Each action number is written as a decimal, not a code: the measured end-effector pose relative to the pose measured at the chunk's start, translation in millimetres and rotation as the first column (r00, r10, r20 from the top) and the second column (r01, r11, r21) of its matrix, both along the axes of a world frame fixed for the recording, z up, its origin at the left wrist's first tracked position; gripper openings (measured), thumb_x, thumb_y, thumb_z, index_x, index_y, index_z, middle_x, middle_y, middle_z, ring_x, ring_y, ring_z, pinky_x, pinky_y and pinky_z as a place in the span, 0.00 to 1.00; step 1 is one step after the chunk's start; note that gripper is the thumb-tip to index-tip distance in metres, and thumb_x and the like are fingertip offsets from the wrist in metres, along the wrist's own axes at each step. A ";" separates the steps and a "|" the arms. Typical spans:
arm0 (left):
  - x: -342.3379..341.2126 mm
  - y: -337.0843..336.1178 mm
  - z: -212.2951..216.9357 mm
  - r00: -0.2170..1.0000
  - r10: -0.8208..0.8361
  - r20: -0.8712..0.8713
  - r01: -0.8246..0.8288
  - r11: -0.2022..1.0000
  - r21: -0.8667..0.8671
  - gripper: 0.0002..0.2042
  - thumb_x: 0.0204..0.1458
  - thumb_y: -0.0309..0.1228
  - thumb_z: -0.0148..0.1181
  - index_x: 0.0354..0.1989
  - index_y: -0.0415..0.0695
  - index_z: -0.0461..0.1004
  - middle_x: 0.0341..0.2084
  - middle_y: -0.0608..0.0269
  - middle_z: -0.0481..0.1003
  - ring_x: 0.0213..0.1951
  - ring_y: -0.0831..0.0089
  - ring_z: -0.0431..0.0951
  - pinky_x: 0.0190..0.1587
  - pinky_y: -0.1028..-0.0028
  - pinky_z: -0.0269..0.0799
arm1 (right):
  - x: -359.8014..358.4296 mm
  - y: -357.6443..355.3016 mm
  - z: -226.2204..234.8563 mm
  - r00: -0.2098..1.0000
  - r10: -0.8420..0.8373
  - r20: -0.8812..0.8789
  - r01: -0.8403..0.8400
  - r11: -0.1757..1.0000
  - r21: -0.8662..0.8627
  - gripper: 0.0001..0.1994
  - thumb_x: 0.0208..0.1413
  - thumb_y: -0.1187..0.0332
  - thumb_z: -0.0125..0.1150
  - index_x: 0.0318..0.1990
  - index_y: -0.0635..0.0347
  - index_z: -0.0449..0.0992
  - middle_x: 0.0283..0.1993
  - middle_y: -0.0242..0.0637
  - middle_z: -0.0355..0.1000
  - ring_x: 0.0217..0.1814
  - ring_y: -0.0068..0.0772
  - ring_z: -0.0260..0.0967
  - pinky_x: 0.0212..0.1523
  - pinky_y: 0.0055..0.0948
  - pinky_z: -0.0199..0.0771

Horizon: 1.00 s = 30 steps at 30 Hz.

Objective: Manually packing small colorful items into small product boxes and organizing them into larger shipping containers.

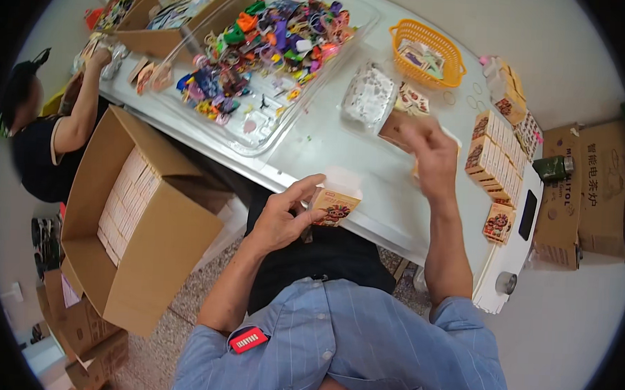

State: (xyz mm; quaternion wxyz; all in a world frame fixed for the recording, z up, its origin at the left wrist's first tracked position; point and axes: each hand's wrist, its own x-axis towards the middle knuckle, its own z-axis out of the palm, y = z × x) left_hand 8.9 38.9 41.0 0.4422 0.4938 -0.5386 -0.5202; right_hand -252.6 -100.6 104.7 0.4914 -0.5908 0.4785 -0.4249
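Observation:
My left hand [287, 211] is closed around a small orange carton [335, 208] printed with a colourful cartoon figure. The carton's pale top flap stands up, and it is held just over the table's near edge. To the right, my right hand [429, 155] is over the table with its fingers curled; it is slightly blurred. What it grips is hidden. Close to its fingertips are a clear bag of white, patterned small packets [370, 94] and printed cards [412, 99] lying on the table.
A clear tray [259, 149] of mixed colourful trinkets fills the table's left. A yellow basket [427, 57] holds packets. Stacked orange cartons [494, 157] stand at right, near a white device [508, 266]. An open cardboard box [143, 236] holds rows of cartons. Another person [50, 124] works at far left.

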 end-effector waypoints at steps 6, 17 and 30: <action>9.9 36.3 -9.7 0.999 0.005 -0.036 -0.004 0.999 0.035 0.31 0.53 0.23 0.69 0.67 0.42 0.68 0.43 0.63 0.81 0.29 0.87 0.68 0.32 0.83 0.67 | 45.7 76.5 -14.6 0.948 0.143 0.283 -0.153 0.988 0.015 0.25 0.56 0.79 0.67 0.60 0.66 0.66 0.44 0.38 0.77 0.41 0.26 0.78 0.39 0.24 0.81; 6.8 55.8 -13.1 0.987 -0.003 -0.163 0.010 0.999 0.041 0.33 0.53 0.21 0.68 0.69 0.42 0.66 0.45 0.63 0.81 0.29 0.87 0.68 0.32 0.84 0.66 | 36.8 88.3 -41.9 0.935 0.314 -0.163 -0.352 0.872 -0.339 0.17 0.51 0.80 0.70 0.49 0.64 0.78 0.52 0.39 0.76 0.52 0.33 0.75 0.52 0.28 0.75; 4.7 29.2 -24.9 0.966 0.208 -0.154 -0.218 0.974 -0.052 0.31 0.54 0.20 0.66 0.69 0.42 0.65 0.45 0.58 0.81 0.37 0.82 0.77 0.33 0.81 0.69 | -1.4 25.5 -25.5 0.981 -0.128 -0.148 0.064 0.925 -0.373 0.09 0.64 0.74 0.61 0.49 0.66 0.79 0.44 0.33 0.77 0.46 0.22 0.73 0.50 0.25 0.73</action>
